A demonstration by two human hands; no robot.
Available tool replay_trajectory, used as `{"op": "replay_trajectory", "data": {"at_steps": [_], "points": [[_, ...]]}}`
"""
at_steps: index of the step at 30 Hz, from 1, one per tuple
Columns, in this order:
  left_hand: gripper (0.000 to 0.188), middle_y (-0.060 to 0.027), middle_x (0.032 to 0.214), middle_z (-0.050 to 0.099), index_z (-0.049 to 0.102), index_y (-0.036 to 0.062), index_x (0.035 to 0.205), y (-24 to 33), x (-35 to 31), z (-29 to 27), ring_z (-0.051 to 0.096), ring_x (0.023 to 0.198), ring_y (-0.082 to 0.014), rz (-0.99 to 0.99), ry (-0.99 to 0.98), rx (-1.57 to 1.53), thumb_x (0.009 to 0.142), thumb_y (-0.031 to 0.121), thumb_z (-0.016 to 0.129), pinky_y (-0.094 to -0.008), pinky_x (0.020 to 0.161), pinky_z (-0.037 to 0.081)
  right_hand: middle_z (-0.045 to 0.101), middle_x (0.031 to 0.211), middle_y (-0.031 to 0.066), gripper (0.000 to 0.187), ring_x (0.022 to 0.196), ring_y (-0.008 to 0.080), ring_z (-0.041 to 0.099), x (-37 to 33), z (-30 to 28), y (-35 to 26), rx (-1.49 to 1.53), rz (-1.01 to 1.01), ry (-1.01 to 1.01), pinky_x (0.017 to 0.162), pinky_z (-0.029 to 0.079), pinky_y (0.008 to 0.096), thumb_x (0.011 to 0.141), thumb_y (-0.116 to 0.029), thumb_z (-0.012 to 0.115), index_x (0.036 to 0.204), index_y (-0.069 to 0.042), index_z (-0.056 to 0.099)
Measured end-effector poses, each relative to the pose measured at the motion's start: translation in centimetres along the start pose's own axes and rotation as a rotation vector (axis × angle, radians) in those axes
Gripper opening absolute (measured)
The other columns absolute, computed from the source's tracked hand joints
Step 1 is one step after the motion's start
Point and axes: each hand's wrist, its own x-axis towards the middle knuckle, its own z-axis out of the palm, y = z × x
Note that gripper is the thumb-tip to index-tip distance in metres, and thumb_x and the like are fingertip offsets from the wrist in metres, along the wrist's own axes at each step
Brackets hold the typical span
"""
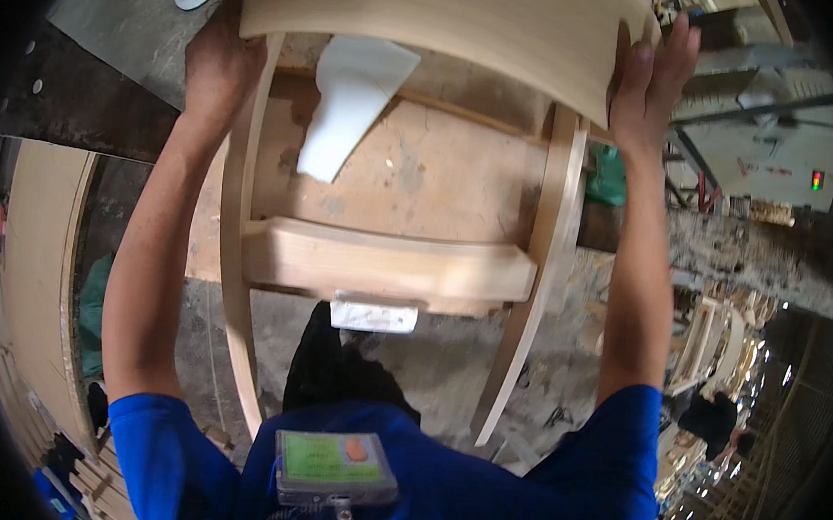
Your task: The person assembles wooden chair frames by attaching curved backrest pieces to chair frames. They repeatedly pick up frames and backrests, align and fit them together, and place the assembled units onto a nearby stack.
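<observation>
A pale wooden chair frame (558,207) stands in front of me, its two long legs pointing toward my body. Across its far end runs a broad curved wooden panel (432,8). A wooden crossbar (388,263) joins the legs nearer to me. My left hand (223,67) is closed around the frame's upper left corner, its fingertips partly hidden. At the panel's right end my right hand (648,93) touches the edge with its fingers stretched out and apart. Between the legs a torn white sheet (354,104) lies on a worn board (422,175).
Just below the crossbar is a small white block-like piece (373,315). Right of the frame are a green bag (607,174) and a grey box with lit indicators (817,180). A long wooden panel (39,266) stands at left. Another person (710,416) is at far right.
</observation>
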Motion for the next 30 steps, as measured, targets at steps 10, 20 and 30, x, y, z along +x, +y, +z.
{"op": "replay_trajectory", "data": {"at_steps": [10,20,30], "points": [[0.046,-0.0252,0.128,0.066,0.057,0.0086,0.142,0.6,-0.1,-1.2,0.064,0.116,-0.0469,-0.025,-0.048,-0.076,0.095,0.009,0.058,-0.0498,0.093,0.055,0.018,0.169,0.0271,0.072,0.156,0.044,0.018,2.6,-4.9,1.6,-0.201,-0.202,-0.044,0.126,0.018,0.0541,0.11,-0.042,0.045,0.162,0.001,0.022],[0.052,-0.0285,0.121,0.068,0.052,0.01,0.146,-0.3,-0.2,-2.0,0.065,0.114,-0.0463,-0.188,-0.237,0.047,0.099,0.03,0.06,-0.0536,0.093,0.054,0.021,0.163,0.038,0.069,0.152,0.052,0.024,-3.4,-3.9,-5.2,-0.004,0.45,-0.192,0.124,0.02,0.0563,0.108,-0.041,0.045,0.161,0.001,0.029],[0.043,-0.0227,0.089,0.07,0.069,-0.0011,0.118,0.7,-28.7,-19.9,0.068,0.083,-0.0405,-0.543,-0.388,-0.176,0.099,0.038,0.066,-0.0467,0.075,0.052,0.07,0.099,0.0163,0.049,0.097,0.0286,0.069,-44.1,-31.3,-18.6,0.34,1.445,-0.849,0.085,0.055,0.0404,0.112,-0.04,0.042,0.127,0.006,0.055]]}}
